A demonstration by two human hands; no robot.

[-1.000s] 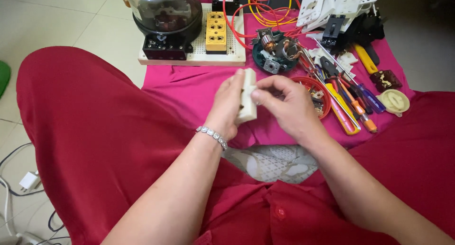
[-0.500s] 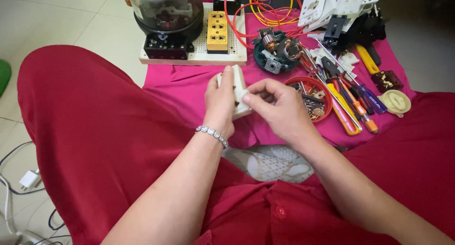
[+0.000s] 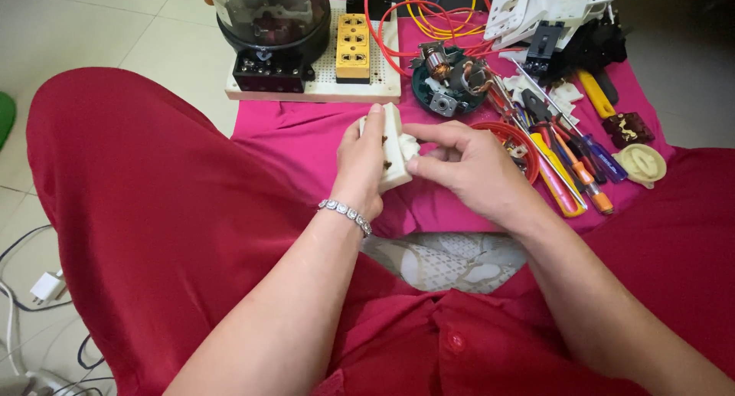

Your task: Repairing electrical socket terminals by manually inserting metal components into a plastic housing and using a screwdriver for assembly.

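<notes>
My left hand (image 3: pixel 360 162) grips a white plastic socket block (image 3: pixel 394 152) upright over the pink cloth (image 3: pixel 298 139), with a beaded bracelet (image 3: pixel 346 214) on that wrist. My right hand (image 3: pixel 471 170) is beside it on the right, its fingertips pinching a small white piece (image 3: pixel 409 145) against the block's face. Small brass contacts show on the block's side.
A black meter with a clear dome (image 3: pixel 269 28) and a yellow outlet strip (image 3: pixel 354 47) sit on a white board behind. A small motor part (image 3: pixel 452 78), red and yellow wires (image 3: pixel 413 13), a red dish (image 3: pixel 509 139), screwdrivers (image 3: pixel 570 166) and white plates (image 3: pixel 543 5) lie to the right.
Both hands have kept the white block between them and turned it, so its face with contacts now shows. My right fingertips moved onto a small white piece at its upper edge.
</notes>
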